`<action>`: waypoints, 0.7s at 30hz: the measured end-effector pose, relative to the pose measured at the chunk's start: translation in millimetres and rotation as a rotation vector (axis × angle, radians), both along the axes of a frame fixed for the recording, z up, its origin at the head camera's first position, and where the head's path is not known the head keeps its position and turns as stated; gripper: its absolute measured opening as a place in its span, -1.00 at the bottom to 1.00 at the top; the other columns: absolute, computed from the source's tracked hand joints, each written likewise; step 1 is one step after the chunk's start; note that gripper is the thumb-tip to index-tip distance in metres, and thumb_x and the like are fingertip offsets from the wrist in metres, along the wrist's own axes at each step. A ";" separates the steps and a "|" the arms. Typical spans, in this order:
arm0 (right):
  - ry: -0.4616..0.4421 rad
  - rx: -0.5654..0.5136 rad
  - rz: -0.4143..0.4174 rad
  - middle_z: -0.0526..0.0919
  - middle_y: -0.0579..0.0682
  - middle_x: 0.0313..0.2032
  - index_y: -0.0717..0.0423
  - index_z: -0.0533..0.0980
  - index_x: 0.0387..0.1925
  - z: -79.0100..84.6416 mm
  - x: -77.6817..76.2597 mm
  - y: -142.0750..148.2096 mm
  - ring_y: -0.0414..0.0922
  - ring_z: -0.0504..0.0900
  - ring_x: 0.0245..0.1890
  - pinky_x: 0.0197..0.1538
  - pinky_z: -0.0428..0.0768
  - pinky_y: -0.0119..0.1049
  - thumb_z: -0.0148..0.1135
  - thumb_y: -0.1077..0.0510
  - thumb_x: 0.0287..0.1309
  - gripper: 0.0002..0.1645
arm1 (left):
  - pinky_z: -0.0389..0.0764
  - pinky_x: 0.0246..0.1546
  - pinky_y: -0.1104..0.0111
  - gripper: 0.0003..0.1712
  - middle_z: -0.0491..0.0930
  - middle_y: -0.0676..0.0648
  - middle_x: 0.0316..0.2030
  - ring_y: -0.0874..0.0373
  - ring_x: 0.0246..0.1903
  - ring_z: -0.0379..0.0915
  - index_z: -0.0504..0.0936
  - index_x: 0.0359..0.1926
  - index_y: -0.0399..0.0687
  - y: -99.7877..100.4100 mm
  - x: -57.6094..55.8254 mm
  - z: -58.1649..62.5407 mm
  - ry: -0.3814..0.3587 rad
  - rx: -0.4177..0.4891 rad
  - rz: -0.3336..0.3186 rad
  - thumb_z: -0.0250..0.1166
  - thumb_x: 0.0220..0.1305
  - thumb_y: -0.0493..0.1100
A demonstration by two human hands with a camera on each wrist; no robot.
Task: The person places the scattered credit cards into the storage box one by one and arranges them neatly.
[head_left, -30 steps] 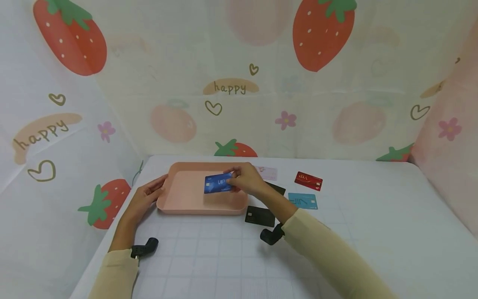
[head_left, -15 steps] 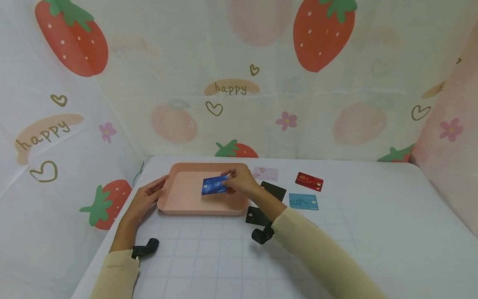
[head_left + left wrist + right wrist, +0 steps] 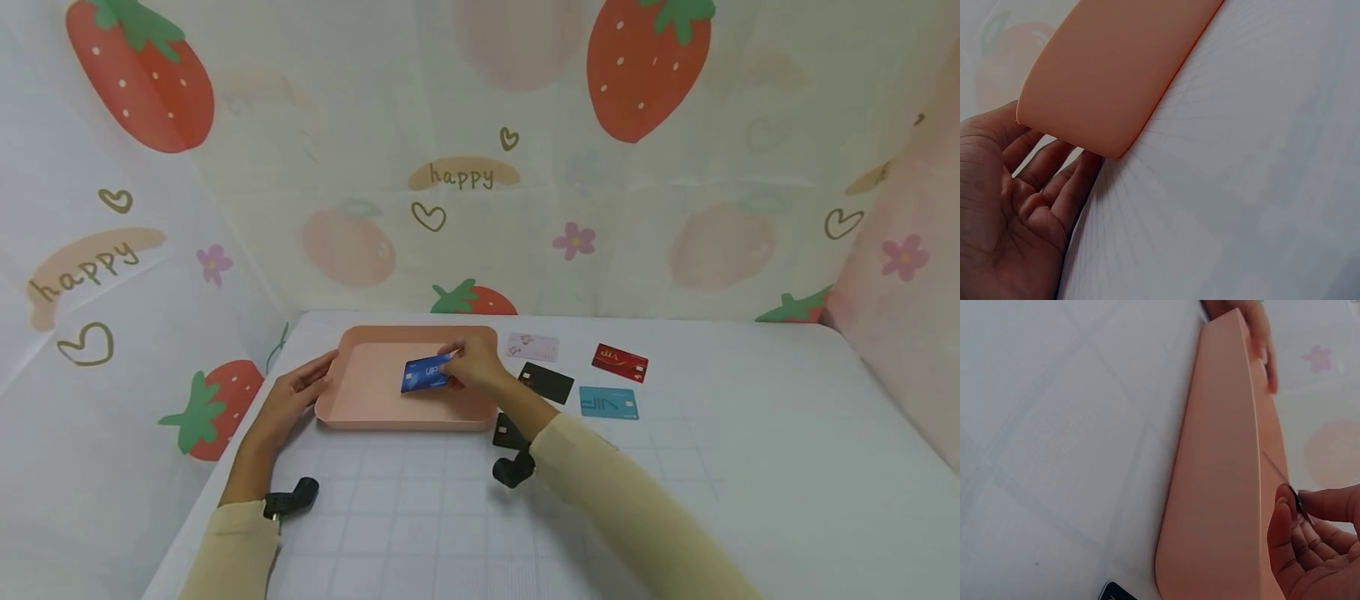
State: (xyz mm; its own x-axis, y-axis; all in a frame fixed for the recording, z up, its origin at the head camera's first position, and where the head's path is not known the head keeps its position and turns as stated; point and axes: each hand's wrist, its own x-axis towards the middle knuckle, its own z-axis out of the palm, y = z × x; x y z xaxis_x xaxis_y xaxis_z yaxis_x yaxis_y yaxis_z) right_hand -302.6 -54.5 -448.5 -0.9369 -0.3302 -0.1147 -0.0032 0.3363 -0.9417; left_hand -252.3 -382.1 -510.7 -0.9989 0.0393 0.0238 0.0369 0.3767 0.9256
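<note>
The pink tray [image 3: 405, 425] sits on the table, with my left hand [image 3: 294, 396] holding its left end. In the left wrist view, the left hand's [image 3: 1029, 200] thumb meets the rim and its fingers lie at the outer wall. My right hand [image 3: 476, 367] pinches a blue VIP card [image 3: 424, 374] over the tray, tilted, its left end low over the tray floor. The right wrist view shows the card edge-on between the right hand's [image 3: 1316, 544] thumb and fingers, just past the tray's near wall [image 3: 1216, 456].
Right of the tray lie a pink patterned card [image 3: 533, 347], a red VIP card [image 3: 620, 363], a teal card [image 3: 609, 403] and two dark cards, one [image 3: 547, 382] behind the right forearm and another [image 3: 507, 432] partly hidden by it. A strawberry-print curtain [image 3: 465, 242] stands behind the table.
My right hand has moved left and slightly down with the blue card, uncovering more of the pink and upper dark cards. The left hand stays at the tray.
</note>
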 end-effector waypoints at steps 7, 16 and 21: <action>0.001 0.024 -0.018 0.72 0.21 -0.35 0.34 0.64 -0.01 -3.9 -4.1 -5.9 -0.10 0.67 -0.60 -0.48 0.70 -0.32 0.35 0.40 0.18 -0.69 | 0.45 0.09 0.63 -0.38 0.20 -0.19 0.51 -0.20 0.47 0.14 0.24 0.55 -0.06 -1.0 -1.6 -2.0 -0.002 0.017 -0.013 0.10 0.57 -0.08; -0.020 0.027 -0.048 0.73 0.25 -0.35 0.35 0.65 -0.05 -6.3 -8.7 -12.5 -0.09 0.67 -0.64 -0.43 0.73 -0.24 0.37 0.43 0.14 -0.70 | 0.45 0.10 0.62 -0.34 0.24 -0.13 0.50 -0.12 0.46 0.19 0.28 0.54 0.02 1.9 -0.7 1.1 0.002 0.006 -0.008 0.15 0.53 0.06; -0.037 0.041 -0.055 0.74 0.27 -0.34 0.34 0.65 -0.06 -11.2 -10.4 -17.6 -0.12 0.65 -0.66 -0.44 0.73 -0.25 0.38 0.42 0.15 -0.72 | 0.45 0.11 0.60 -0.34 0.25 -0.13 0.50 -0.12 0.46 0.20 0.28 0.54 0.01 0.5 -1.0 -2.4 0.007 -0.012 -0.007 0.14 0.53 0.07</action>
State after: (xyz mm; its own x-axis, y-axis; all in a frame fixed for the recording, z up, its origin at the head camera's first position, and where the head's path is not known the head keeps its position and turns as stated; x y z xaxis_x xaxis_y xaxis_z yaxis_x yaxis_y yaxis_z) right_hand -313.0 -72.1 -459.7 -0.9482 -0.2730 -0.1623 0.0511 0.3733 -0.9263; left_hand -253.2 -381.6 -513.1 -0.9985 0.0462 0.0306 0.0462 0.3874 0.9207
